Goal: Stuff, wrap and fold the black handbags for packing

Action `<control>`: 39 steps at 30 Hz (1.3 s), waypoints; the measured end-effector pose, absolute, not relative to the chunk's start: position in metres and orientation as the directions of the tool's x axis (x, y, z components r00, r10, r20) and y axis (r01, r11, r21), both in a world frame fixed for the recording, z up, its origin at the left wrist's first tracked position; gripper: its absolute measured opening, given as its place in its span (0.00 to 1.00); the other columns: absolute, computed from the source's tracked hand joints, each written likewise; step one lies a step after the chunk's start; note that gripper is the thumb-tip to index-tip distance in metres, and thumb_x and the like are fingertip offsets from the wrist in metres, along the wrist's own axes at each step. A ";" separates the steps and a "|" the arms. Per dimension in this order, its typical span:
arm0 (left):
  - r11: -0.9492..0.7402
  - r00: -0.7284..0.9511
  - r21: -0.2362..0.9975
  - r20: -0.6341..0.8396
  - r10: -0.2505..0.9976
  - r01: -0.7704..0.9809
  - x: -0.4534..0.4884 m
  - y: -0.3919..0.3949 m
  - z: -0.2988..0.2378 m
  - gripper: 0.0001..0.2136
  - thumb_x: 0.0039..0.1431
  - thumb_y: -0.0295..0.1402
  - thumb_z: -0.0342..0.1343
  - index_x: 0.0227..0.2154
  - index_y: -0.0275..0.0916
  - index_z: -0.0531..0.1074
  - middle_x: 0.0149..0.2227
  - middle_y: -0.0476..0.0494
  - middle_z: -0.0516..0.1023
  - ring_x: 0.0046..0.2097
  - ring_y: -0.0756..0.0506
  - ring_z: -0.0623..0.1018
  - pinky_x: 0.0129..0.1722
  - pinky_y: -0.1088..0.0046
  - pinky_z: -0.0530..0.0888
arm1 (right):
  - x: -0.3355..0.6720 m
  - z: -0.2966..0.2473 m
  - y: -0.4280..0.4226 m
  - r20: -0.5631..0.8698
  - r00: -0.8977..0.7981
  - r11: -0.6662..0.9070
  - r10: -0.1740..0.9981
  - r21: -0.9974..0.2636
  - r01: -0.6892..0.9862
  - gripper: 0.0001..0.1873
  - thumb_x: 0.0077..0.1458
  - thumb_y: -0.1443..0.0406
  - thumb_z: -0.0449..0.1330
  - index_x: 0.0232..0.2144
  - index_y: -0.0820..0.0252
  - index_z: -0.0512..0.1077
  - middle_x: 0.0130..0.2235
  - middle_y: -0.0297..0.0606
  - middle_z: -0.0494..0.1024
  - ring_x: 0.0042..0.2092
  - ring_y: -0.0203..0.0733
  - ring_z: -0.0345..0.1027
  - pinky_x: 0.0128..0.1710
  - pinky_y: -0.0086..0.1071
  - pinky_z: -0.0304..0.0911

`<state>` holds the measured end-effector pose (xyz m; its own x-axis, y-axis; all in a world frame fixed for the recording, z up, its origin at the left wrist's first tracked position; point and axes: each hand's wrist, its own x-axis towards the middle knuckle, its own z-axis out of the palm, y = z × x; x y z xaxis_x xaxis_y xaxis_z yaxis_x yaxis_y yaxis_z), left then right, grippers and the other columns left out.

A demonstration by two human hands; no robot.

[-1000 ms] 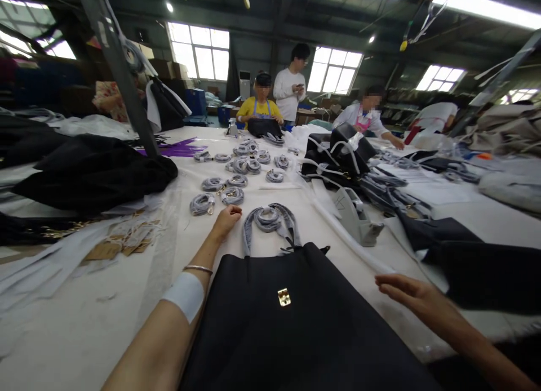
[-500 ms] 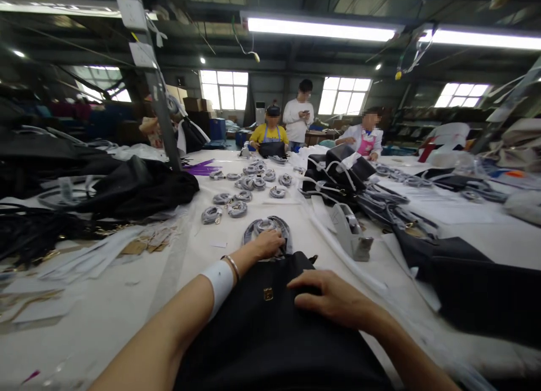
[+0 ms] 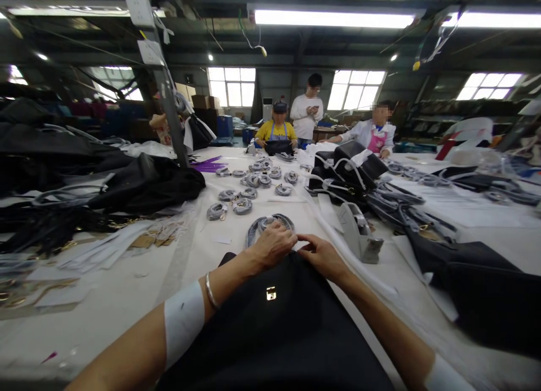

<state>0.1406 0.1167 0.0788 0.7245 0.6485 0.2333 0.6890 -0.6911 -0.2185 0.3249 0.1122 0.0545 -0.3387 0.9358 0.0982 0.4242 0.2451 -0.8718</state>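
A black handbag (image 3: 291, 334) with a small gold clasp (image 3: 271, 293) lies in front of me, its narrow end pointing away. My left hand (image 3: 274, 245) is at the bag's far edge, fingers curled down; what they hold is hidden. Close beside it, my right hand (image 3: 324, 258) has thumb and forefinger closing on the same far edge, fingertips almost touching the left hand. Just beyond my hands lies a coiled grey strap (image 3: 252, 233), partly covered by the left hand.
Several wrapped strap coils (image 3: 242, 205) lie further up the white table (image 3: 203, 256). A tape dispenser (image 3: 359, 239) stands to the right, near stacked black bags (image 3: 355, 160). Black material (image 3: 139, 182) is heaped at left beside a metal post (image 3: 173, 115). Co-workers (image 3: 276, 132) are at the far end.
My right hand has moved forward from the bag's flap to its far edge, beside the left hand. The left hand has shifted slightly right. The view has turned a little left.
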 end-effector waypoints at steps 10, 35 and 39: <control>-0.352 0.242 0.779 0.261 0.934 0.519 0.104 0.103 0.061 0.26 0.53 0.42 0.58 0.53 0.39 0.63 0.51 0.37 0.72 0.47 0.41 0.76 0.46 0.64 0.72 | 0.303 0.037 0.135 -0.137 -0.513 0.026 0.847 -0.954 0.298 0.12 0.43 0.59 0.65 0.30 0.60 0.75 0.24 0.30 0.74 0.24 0.36 0.65 0.26 0.29 0.59; -0.197 0.337 0.861 0.031 0.941 0.470 0.116 0.112 0.022 0.13 0.51 0.34 0.57 0.40 0.38 0.75 0.38 0.48 0.79 0.40 0.45 0.76 0.39 0.72 0.71 | 0.295 0.045 0.173 -0.171 -0.308 -0.186 0.936 -0.982 -0.020 0.16 0.36 0.65 0.72 0.28 0.62 0.71 0.26 0.34 0.77 0.25 0.34 0.71 0.25 0.26 0.69; -0.212 0.259 0.751 0.056 0.964 0.626 0.115 0.101 0.030 0.09 0.54 0.38 0.57 0.34 0.39 0.76 0.33 0.48 0.79 0.38 0.44 0.76 0.38 0.71 0.69 | 0.294 0.036 0.181 -0.098 -0.208 -0.094 0.973 -0.995 0.030 0.16 0.38 0.64 0.70 0.28 0.60 0.68 0.25 0.31 0.75 0.25 0.34 0.69 0.26 0.29 0.69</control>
